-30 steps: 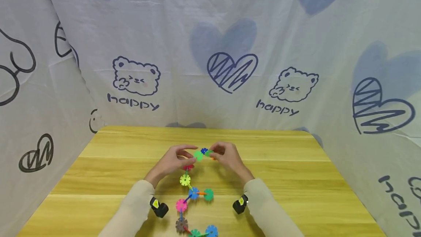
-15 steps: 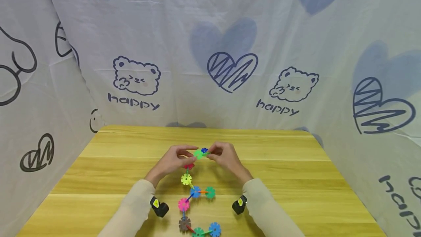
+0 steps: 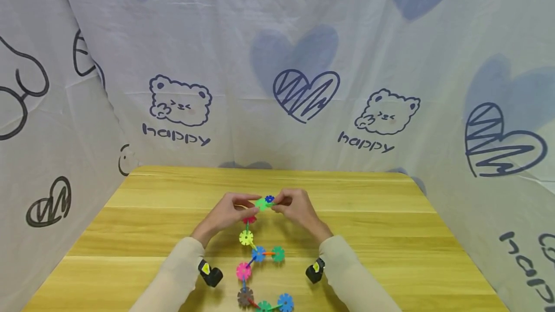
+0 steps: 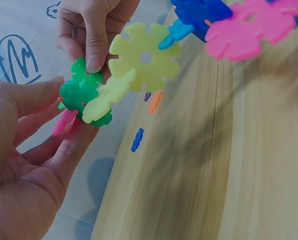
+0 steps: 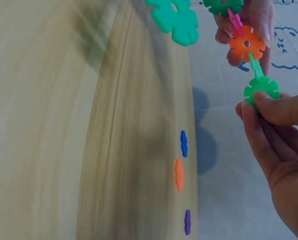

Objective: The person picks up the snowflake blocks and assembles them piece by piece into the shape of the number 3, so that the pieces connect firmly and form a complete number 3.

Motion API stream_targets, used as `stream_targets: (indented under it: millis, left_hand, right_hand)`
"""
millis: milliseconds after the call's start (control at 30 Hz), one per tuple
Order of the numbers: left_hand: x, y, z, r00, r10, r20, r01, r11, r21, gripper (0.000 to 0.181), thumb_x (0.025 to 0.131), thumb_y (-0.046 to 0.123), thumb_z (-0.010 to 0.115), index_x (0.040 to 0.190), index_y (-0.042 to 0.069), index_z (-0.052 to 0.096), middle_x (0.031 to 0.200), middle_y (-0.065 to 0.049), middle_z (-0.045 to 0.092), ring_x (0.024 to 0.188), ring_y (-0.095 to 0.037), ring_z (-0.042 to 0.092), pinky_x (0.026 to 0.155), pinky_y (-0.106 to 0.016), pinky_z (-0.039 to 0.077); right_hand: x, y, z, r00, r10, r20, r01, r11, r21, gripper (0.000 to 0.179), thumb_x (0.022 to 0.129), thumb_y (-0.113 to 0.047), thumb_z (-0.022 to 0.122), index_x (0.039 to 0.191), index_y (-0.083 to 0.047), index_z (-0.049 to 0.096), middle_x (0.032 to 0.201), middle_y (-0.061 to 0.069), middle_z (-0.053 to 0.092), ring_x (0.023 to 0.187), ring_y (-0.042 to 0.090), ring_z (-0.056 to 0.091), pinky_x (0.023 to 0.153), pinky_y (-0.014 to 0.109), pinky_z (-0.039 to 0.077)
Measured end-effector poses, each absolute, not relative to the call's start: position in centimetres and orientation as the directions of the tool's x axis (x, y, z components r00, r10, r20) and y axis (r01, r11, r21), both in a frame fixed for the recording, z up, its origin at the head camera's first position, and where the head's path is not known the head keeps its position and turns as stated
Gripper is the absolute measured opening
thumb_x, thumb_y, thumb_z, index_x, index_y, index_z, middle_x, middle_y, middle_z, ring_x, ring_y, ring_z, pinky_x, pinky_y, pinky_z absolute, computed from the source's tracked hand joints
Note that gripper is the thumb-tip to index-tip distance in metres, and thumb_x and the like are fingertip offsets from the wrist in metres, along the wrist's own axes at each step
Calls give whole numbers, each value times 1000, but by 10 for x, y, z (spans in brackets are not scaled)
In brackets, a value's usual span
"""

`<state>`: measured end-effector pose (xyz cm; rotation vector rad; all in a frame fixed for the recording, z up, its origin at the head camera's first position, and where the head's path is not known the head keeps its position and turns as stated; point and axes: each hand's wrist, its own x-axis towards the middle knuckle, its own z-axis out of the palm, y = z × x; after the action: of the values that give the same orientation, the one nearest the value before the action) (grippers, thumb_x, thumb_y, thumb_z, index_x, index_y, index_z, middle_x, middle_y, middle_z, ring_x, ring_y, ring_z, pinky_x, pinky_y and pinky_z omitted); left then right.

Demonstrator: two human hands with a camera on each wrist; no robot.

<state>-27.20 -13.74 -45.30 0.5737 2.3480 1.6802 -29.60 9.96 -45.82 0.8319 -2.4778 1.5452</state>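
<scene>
A chain of slotted plastic snowflake discs (image 3: 246, 238) in several colours runs from between my hands toward me. My left hand (image 3: 230, 210) pinches its far end between thumb and fingers, near a light green disc (image 3: 261, 204) and a red-pink one (image 3: 249, 219). My right hand (image 3: 296, 203) pinches a green snowflake disc (image 5: 262, 90) between thumb and forefinger. In the right wrist view this disc meets a light green disc standing edge-on, which joins an orange disc (image 5: 247, 43). The left wrist view shows the chain's yellow disc (image 4: 146, 57) raised over the table; fingers partly hide the join.
Loose blue (image 5: 184, 143), orange (image 5: 179, 175) and purple (image 5: 187, 222) discs lie along the wooden table's (image 3: 368, 235) far edge. Behind them hangs a printed white cloth (image 3: 243, 110). A side branch ending in a green disc (image 3: 278, 254) juts right from the chain.
My right hand has brought its green disc left, up against the light green disc at the chain's end. The chain's near part has swung slightly right; my left hand has stayed nearly still.
</scene>
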Motion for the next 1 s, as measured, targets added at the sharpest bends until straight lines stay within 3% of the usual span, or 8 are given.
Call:
stream_targets:
  millis: [100,333,500,700,1000]
  left_hand:
    - [-272,-137,-454,-905,418,77,209,279,937,46,100,13,69,141,-4,59,117,-33,70,93,-47,75,74,-25,61]
    - [-273,-136,-457,-900,419,119,257,291,921,42,99,7,68,137,-6,62,113,-30,72,85,-26,77,72,-25,61]
    - [-271,-133,-454,-900,420,114,247,277,929,41,98,7,69,137,-6,62,112,-29,72,80,-22,76,69,-25,61]
    - [-269,-129,-449,-905,413,103,234,281,931,42,97,7,70,136,-7,62,109,-31,72,77,-24,75,67,-26,61]
    - [-268,-132,-447,-916,394,79,206,291,934,41,98,15,71,136,1,63,111,-23,73,87,-21,76,72,-28,60]
  right_hand:
    - [-295,98,-458,-838,-396,377,-515,343,-785,7,85,8,77,81,3,74,80,18,75,71,25,76,65,20,60]
    - [-293,98,-458,-814,-401,421,-560,346,-753,12,86,12,75,77,3,73,77,19,74,69,28,76,61,23,61]
    - [-292,98,-458,-795,-416,441,-589,358,-725,15,86,14,73,76,3,72,76,19,75,67,27,75,60,16,57]
    - [-292,100,-458,-783,-419,459,-607,359,-708,17,86,17,70,77,3,73,78,19,76,67,27,76,62,17,59]
    - [-295,105,-455,-772,-437,462,-617,340,-710,4,87,1,79,86,0,75,85,15,77,74,25,77,69,20,60]
